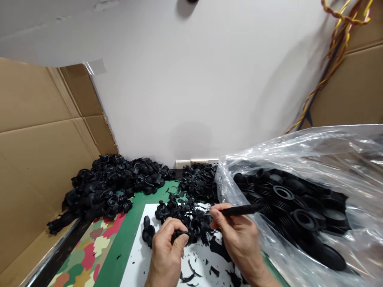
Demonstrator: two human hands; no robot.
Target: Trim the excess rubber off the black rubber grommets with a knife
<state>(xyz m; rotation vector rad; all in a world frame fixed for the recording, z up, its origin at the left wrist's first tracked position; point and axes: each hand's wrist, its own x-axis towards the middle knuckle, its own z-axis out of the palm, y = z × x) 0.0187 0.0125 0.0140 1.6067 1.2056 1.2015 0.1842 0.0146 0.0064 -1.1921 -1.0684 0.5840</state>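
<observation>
From afar, I have the left hand (167,246) clamped on a black part (176,236) above the white sheet (134,261), the right hand (241,236) gripping a pen-like tool (241,210), tip unclear, seemingly mid-trim, so the next stroke needs a steady hold.

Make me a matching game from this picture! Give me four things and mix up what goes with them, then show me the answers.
Things
1. Bag
2. Left hand
3. Sheet
4. Right hand

Clues
A. White, with black scraps on it
B. Holding a long black tool
C. See-through, on the right side of the picture
D. Gripping a small black piece

Right pairs: 1-C, 2-D, 3-A, 4-B
</observation>
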